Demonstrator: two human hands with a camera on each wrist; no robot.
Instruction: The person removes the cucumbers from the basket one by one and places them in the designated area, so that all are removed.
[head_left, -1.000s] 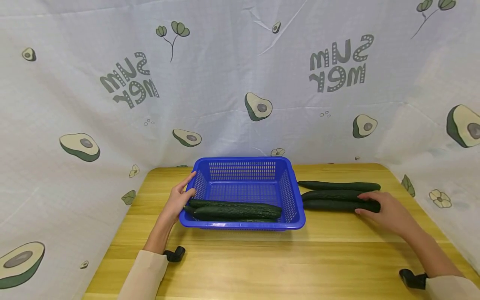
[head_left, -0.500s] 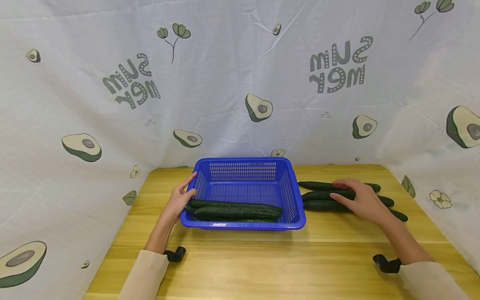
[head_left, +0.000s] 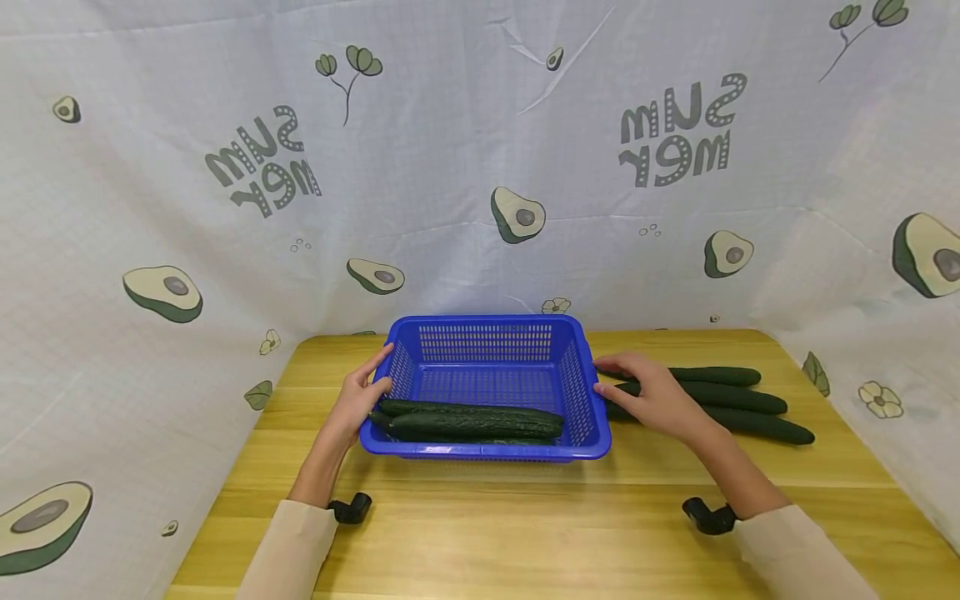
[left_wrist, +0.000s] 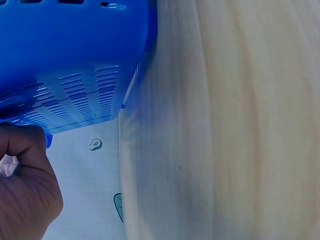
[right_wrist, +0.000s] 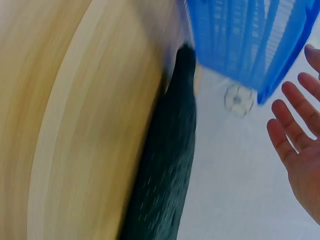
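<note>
A blue plastic basket (head_left: 483, 452) with slotted walls sits on the table. My left hand (head_left: 352, 408) grips its left rim; in the left wrist view that hand (left_wrist: 27, 195) is against the basket's side (left_wrist: 75, 40). Inside, along the front wall, lie several dark green cucumbers (head_left: 476, 423). My right hand (head_left: 663, 404) is just beside the basket's right rim, above the left ends of three more cucumbers (head_left: 742, 396). The right wrist view has this hand (right_wrist: 307, 155) with fingers spread and holding nothing, near the basket, with one cucumber (right_wrist: 167, 150) close by.
The wooden table (head_left: 525, 533) extends in front of the basket toward me. A white cloth (head_left: 435, 167) printed with avocados and lettering hangs behind the table and down both sides.
My right hand has left the right part of the loose cucumbers and moved leftward over them to the basket's right rim. The left hand and basket stay put.
</note>
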